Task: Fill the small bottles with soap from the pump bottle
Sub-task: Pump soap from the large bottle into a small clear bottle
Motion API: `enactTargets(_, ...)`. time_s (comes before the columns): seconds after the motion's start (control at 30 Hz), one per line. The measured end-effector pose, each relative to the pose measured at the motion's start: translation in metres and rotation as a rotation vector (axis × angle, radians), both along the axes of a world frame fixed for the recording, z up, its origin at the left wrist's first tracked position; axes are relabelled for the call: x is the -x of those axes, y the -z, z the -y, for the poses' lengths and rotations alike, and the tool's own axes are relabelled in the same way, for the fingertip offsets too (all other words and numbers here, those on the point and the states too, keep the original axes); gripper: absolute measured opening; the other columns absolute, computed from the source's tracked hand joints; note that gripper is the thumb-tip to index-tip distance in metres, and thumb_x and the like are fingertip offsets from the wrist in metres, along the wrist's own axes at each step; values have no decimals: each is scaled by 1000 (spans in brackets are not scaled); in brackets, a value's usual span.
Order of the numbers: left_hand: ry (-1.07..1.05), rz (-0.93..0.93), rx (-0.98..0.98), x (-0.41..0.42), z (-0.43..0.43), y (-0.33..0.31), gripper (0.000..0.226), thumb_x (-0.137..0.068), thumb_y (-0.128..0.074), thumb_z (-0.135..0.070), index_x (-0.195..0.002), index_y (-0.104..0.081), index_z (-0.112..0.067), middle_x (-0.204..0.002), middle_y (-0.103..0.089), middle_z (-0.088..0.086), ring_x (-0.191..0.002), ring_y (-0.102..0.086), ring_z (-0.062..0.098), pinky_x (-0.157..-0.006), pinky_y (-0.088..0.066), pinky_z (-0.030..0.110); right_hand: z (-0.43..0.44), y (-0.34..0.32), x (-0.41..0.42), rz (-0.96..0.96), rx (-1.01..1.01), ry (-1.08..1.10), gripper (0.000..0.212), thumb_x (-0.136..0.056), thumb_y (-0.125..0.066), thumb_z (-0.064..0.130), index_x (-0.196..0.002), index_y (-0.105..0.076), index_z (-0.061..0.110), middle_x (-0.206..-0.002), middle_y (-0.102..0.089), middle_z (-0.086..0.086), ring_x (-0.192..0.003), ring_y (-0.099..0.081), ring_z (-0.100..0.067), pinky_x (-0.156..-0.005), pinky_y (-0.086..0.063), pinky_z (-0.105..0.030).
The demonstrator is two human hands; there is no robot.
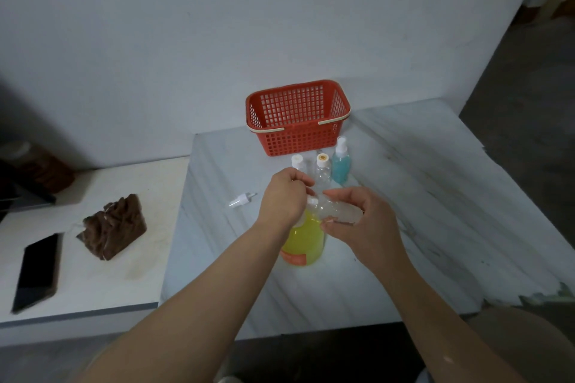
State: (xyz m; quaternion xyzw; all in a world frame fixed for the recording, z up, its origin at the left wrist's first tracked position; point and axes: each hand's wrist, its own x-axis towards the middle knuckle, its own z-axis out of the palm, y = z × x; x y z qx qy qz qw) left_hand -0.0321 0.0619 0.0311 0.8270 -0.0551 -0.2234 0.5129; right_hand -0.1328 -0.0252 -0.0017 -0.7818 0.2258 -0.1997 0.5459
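Pump bottle (303, 239) stands upright on the marble-patterned table (404, 196), near its front middle, holding yellow liquid, with an orange label low on its side. Left hand (284, 196) sits on top of the pump bottle, fingers curled down over the white pump head (312, 201) and gripping it. Right hand (364, 221) holds a small clear bottle (337, 211), fingers and thumb wrapped round its body. This bottle lies tilted almost on its side, above the yellow bottle's shoulder, with its neck end pointing towards the pump head. Whether the neck touches the nozzle cannot be told; the left hand covers that spot.

Behind the hands stand three more small bottles in a row: a white-capped bottle (297, 162), partly hidden by the left hand, a clear capped bottle (323, 169), and a spray bottle (341, 165) with blue liquid, at the right end. A red basket (298, 140) with pale handles stands just behind them, against the wall. A loose white spray top (242, 198) lies on its side on the table, left of the left hand.

On a lower white side table (124, 258) to the left lie a dark phone (37, 270) and a crumpled brown object (113, 227).
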Motion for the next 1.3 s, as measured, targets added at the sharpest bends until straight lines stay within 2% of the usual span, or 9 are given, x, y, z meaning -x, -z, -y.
enactTargets(0.27, -14, 13, 16, 2, 0, -1, 30, -84, -36, 2, -79, -61, -14, -75, -67, 7, -71, -58, 19, -78, -49, 35, -1, 0, 3, 3, 7, -4, 50, -62, -83, 7, -89, -60, 42, -100, -66, 7, -95, -61, -9, -80, -50, -25)
enactTargets(0.47, 17, 37, 6, 2, -1, 2, 36, -79, -31, 6, -74, -62, -12, -76, -66, 9, -77, -60, 23, -82, -51, 40, 0, 5, 1, -12, 13, -2, 47, -62, -83, 8, -94, -63, 36, -98, -65, 11, -92, -60, -6, -74, -45, -18)
enactTargets(0.67, 19, 39, -6, 0, 0, 9, 39, -77, -30, 8, -72, -61, -14, -74, -64, 6, -77, -59, 23, -80, -51, 40, 1, 11, -3, -20, 20, 5, 50, -60, -84, 7, -92, -61, 39, -97, -64, 10, -94, -59, -9, -79, -47, -22)
enactTargets(0.97, -3, 11, 0, 1, -1, 6, 39, -79, -30, 6, -71, -62, -14, -75, -66, 9, -76, -60, 25, -82, -52, 44, 0, 7, 2, -39, 1, 8, 46, -63, -82, 7, -101, -67, 28, -100, -65, 7, -97, -60, -12, -80, -51, -26)
enactTargets(1.17, -19, -7, 54, 1, -1, 0, 34, -82, -35, 6, -72, -62, -12, -70, -64, 9, -74, -59, 23, -84, -51, 42, -3, -1, 6, -30, 11, 13, 44, -64, -82, 10, -101, -66, 28, -100, -64, 8, -95, -60, -9, -76, -47, -19)
enactTargets(1.3, -23, -27, 99, 0, -4, -3, 31, -89, -38, 2, -72, -60, -12, -70, -63, 8, -67, -57, 17, -77, -49, 34, -4, -3, 8, -26, 25, 8, 46, -64, -83, 10, -104, -67, 25, -102, -64, 7, -95, -59, -8, -74, -44, -12)
